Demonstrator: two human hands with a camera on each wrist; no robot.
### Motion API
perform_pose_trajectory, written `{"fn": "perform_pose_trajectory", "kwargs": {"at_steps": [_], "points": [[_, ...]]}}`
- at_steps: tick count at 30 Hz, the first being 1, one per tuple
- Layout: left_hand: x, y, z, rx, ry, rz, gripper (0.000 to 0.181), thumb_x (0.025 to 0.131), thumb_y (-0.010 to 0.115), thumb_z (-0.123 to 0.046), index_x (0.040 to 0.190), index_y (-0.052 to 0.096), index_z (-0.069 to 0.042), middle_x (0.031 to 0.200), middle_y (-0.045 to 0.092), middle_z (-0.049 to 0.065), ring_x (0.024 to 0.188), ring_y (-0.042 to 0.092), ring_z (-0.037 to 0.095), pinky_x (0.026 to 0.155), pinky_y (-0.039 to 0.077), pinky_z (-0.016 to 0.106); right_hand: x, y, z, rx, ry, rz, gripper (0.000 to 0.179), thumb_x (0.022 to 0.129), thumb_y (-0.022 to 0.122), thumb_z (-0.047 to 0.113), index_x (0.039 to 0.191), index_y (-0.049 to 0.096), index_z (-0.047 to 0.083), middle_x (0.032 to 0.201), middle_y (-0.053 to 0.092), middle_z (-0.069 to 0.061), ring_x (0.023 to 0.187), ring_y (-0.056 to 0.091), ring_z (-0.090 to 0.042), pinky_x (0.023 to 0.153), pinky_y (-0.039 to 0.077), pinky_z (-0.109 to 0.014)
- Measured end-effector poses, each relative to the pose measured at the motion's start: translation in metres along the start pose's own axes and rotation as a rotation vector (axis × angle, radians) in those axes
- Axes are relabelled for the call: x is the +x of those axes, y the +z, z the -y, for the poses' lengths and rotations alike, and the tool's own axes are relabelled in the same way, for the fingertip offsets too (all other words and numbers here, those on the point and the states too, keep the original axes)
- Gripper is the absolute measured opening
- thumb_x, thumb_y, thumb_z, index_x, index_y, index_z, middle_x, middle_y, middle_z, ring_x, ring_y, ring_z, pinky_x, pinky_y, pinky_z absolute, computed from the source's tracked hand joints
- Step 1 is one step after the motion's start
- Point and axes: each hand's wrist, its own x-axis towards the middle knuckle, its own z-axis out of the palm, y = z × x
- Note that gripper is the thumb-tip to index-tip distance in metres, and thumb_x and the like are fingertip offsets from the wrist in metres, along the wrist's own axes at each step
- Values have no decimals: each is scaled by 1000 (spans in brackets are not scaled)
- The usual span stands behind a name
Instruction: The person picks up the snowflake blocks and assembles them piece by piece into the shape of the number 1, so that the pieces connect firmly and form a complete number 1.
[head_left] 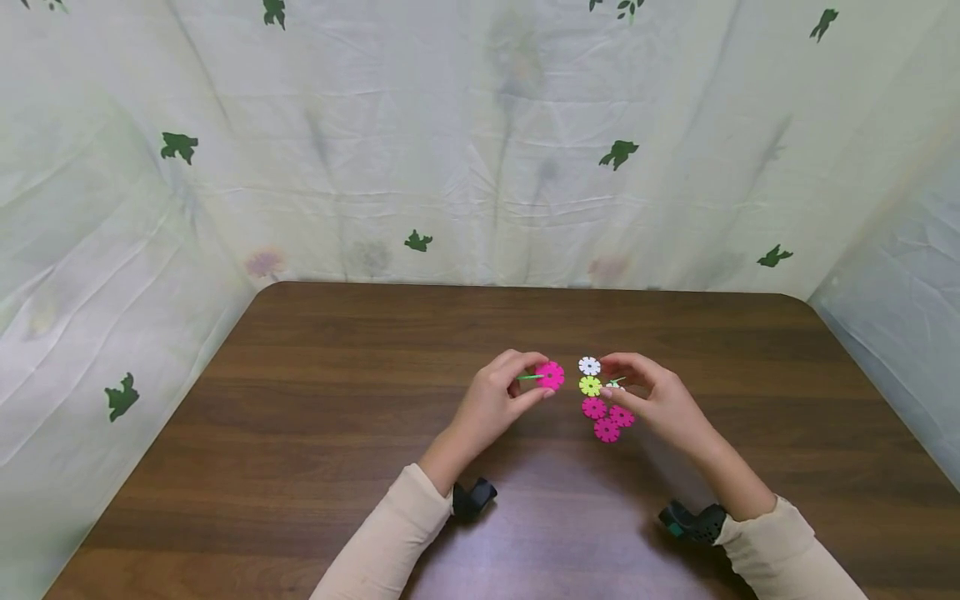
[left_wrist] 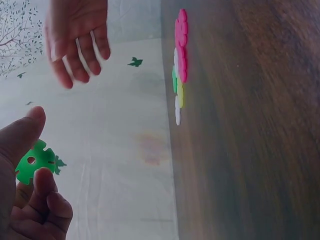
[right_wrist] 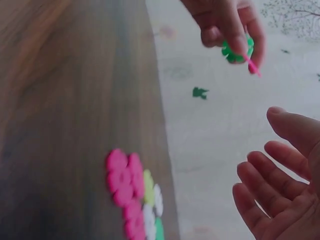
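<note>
My left hand (head_left: pixel 491 396) pinches a pink notched disc (head_left: pixel 551 377) joined crosswise to a green notched disc (left_wrist: pixel 44 162), thumb and fingertips at the edges. In the right wrist view the pink one shows as a thin edge against the green. My right hand (right_wrist: pixel 282 187) is raised with fingers apart and nothing between them. In the head view it overlaps the right side of a small group of discs on the table: a white disc (head_left: pixel 588 366), a yellow disc (head_left: pixel 590 386) and several pink discs (head_left: pixel 607 430). Part of a green disc (right_wrist: pixel 159 230) shows there too.
The discs lie on a brown wood-grain table (head_left: pixel 337 400). Pale cloth (head_left: pixel 450 125) with green bird and leaf shapes hangs behind and at both sides. Dark wrist devices (head_left: pixel 474 498) are strapped at both sleeves.
</note>
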Motion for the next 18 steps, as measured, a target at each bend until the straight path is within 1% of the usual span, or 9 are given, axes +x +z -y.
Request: {"fn": "perform_pose_trajectory", "kwargs": {"at_steps": [3, 5, 8, 12, 18], "points": [[0, 0, 1, 1, 4, -1, 34, 72, 76, -15, 102, 62, -8, 86, 56, -3, 56, 39, 1, 51, 38, 14, -5, -4, -7, -36, 17, 0, 38, 78, 69, 8, 113, 55, 2, 104, 58, -12, 92, 56, -30, 78, 46, -41], [0, 0, 1, -1, 3, 0, 34, 72, 76, -15, 102, 62, -8, 86, 56, -3, 56, 38, 1, 51, 37, 14, -9, -5, -13, -63, 26, 2, 38, 77, 69, 6, 113, 55, 1, 104, 58, -14, 90, 57, -30, 77, 46, -42], [0, 0, 1, 1, 1, 3, 33, 73, 75, -16, 103, 61, -9, 86, 55, -4, 56, 38, 1, 51, 37, 14, -13, -6, -20, -102, 42, 12, 39, 76, 70, 5, 112, 55, 0, 103, 59, -16, 88, 59, -29, 74, 48, -39], [0, -1, 1, 4, 2, 1, 33, 73, 75, -15, 102, 62, -9, 86, 55, -4, 56, 38, 1, 51, 37, 14, -18, -7, -29, -149, 61, 37, 38, 77, 70, 11, 111, 56, 0, 102, 60, -14, 87, 59, -26, 73, 48, -34], [0, -2, 1, 2, -1, 3, 33, 73, 75, -15, 103, 61, -8, 87, 56, -3, 56, 38, 0, 51, 37, 14, -23, -7, -43, -158, 107, 92, 37, 77, 70, 15, 109, 57, 1, 100, 60, -9, 85, 58, -21, 72, 48, -28]]}}
